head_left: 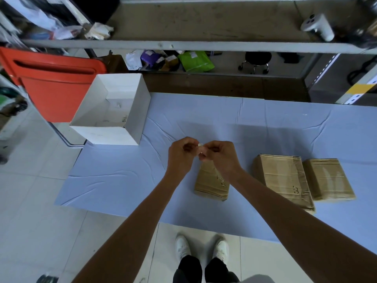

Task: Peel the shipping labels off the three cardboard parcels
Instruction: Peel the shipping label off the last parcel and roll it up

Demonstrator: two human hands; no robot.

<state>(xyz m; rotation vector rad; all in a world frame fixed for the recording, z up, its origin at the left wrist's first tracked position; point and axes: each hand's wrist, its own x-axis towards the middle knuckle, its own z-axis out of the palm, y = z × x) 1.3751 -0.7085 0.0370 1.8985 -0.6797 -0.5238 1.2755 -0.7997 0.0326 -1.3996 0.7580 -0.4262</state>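
My hands meet at the centre of the frame. The left hand (181, 154) and the right hand (220, 156) both have their fingers curled in, and they pinch a small white scrap (200, 145) between them. I take it for a peeled bit of label being rolled up, though it is too small to be sure.

Just below them lies the near parcel (211, 181), partly under my right wrist. The middle parcel (283, 180) and the far-right parcel (328, 178) sit close side by side at the right of the frame. I see no whole label on any top face.

The open white box (134, 111) stands at upper left on the blue sheet (114, 180).

My worry is the adhesive. The scrap may cling to a fingertip and not let go over the box, or drop short and stick to the sheet. The small pale marks on the near parcel may be torn remnants, easily missed.
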